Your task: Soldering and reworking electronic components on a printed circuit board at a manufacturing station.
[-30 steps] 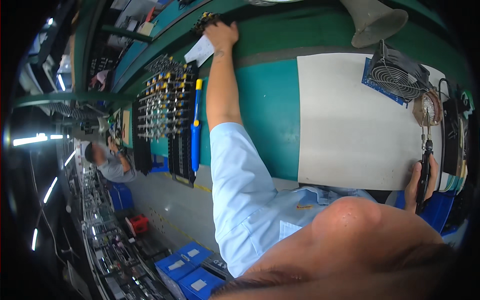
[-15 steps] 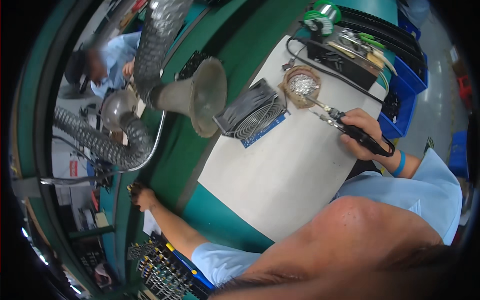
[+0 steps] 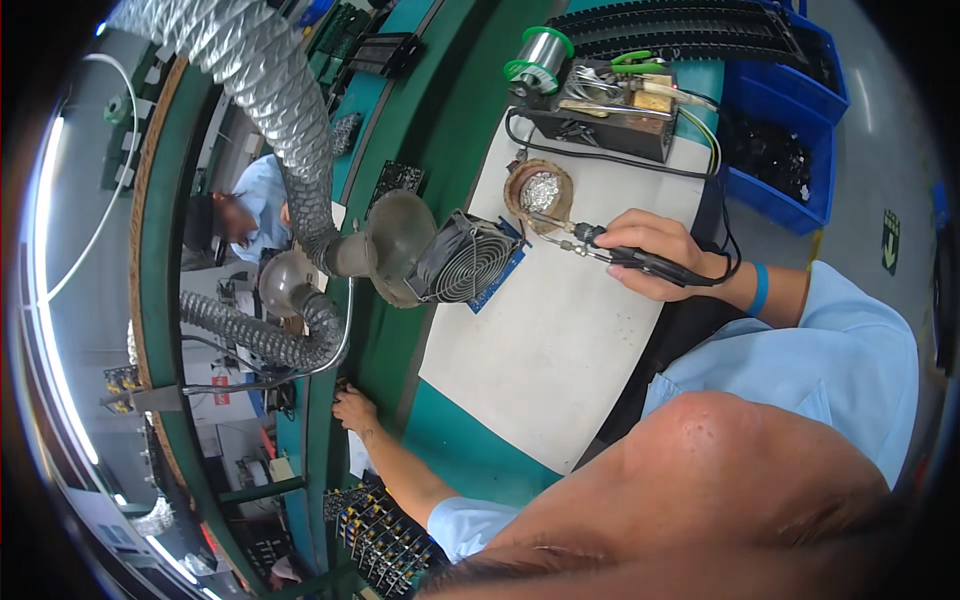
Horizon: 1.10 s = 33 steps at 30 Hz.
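**Iron at the cleaning pot, other hand far off across the bench**

The right hand [image 3: 655, 255] was closed around the dark handle of a soldering iron [image 3: 610, 252], thumb and fingers wrapped snugly, a blue band at the wrist. The iron's metal tip lay at the near edge of the tip-cleaning pot [image 3: 538, 195], the round brown holder with its crumpled silver wool, which I take as the landmark here. Whether the tip actually touched the wool I could not tell; it looked to be at the rim or just beside it.

Beyond the pot stood the black soldering station [image 3: 610, 115], with a spool of solder wire [image 3: 538, 58] at its far corner and green-handled cutters on top. Just to the left of the pot sat a small grilled fan [image 3: 462, 265] backed by a grey funnel on a ribbed silver extraction hose [image 3: 270, 110]. The pot rested on a pale work mat [image 3: 540, 360] that spread toward the person.

The left hand [image 3: 352, 408] was well apart from the pot, stretched over the green bench edge to the far left, resting on or near a white slip of paper; whether its fingers were gripping anything was not clear. A rack of circuit boards [image 3: 385, 535] lay nearer the person on that side.

I judged this to be tip-cleaning, with the left hand fetching. No board lay on the mat, so the next move called for one placed there.
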Tool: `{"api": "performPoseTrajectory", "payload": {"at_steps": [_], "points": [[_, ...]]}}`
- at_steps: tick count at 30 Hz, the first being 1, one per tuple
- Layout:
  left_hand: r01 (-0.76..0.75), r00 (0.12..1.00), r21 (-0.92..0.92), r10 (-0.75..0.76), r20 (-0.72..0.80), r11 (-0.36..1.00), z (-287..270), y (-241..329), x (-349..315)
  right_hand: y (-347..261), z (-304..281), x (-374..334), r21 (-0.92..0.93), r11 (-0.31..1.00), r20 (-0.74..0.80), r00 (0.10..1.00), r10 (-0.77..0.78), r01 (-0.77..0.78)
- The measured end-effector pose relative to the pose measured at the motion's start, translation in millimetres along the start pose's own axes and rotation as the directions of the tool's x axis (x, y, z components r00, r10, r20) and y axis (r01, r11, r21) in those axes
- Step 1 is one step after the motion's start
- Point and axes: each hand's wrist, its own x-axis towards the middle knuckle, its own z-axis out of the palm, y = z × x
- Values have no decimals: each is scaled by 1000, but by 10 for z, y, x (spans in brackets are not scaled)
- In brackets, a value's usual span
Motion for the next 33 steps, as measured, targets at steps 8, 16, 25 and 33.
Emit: {"api": "performPoseTrajectory", "payload": {"at_steps": [8, 16, 25, 33], "points": [[-161, 948, -224, 214, 235, 961, -253, -206, 270, 35, -39, -36, 81, 996, -43, 999, -31, 34], [-156, 802, -303, 300, 517, 940, -1166, -105, 317, 89, -74, -63, 105, 994, -30, 999, -18, 21], [-265, 909, -363, 357, 215, 894, -1952, -222, 218, 127, -105, -64, 153, 988, -31, 999, 14, -9], [58, 973, -710, 120, 198, 702, -3606, -75, -173, 53, -133, -7, 148, 989, 7, 1000, 25, -26]]}}
